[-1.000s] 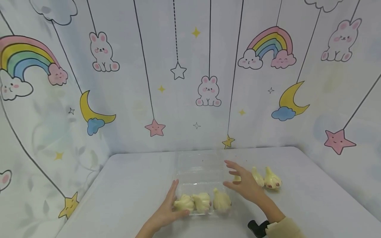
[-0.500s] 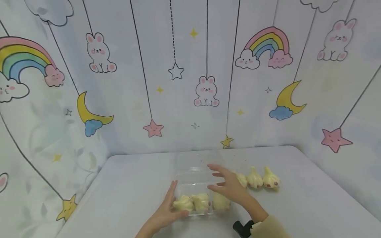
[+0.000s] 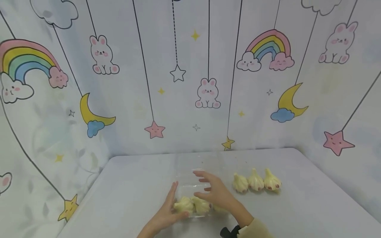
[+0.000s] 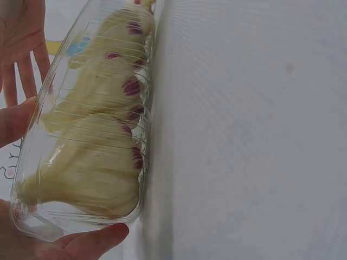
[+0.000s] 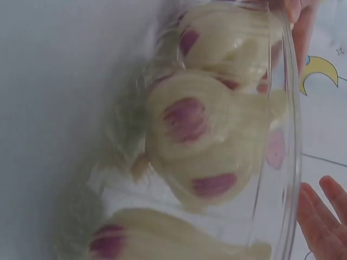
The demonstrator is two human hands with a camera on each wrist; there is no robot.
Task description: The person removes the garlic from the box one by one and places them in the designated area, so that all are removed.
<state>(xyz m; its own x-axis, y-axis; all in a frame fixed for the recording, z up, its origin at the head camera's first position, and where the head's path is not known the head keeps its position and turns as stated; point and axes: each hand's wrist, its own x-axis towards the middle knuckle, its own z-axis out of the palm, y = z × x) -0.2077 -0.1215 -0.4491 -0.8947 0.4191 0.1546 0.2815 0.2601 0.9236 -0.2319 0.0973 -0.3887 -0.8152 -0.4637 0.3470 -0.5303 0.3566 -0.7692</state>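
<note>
A clear plastic box (image 3: 198,216) stands near the middle of the table with its lid raised at the back. Inside it, side by side, lie three pale garlic bulbs with purple patches: a left bulb (image 3: 184,205), a middle bulb (image 3: 202,206) and a right bulb (image 3: 219,209), this last mostly behind my right hand. My left hand (image 3: 166,211) holds the box's left end, thumb along the front and fingers up the side. Over the box hovers my right hand (image 3: 215,194), fingers spread and nothing in it. The right wrist view shows its fingers (image 5: 320,216) beyond the rim.
To the right of the box sit three more garlic bulbs in a row: the nearest (image 3: 240,183), a middle one (image 3: 255,180) and the far right one (image 3: 272,180). A patterned curtain (image 3: 184,115) hangs behind the white table (image 3: 134,185).
My right hand has moved left, from beside the loose garlic to over the box, uncovering the nearest loose bulb. My left hand stays at the box's left end.
</note>
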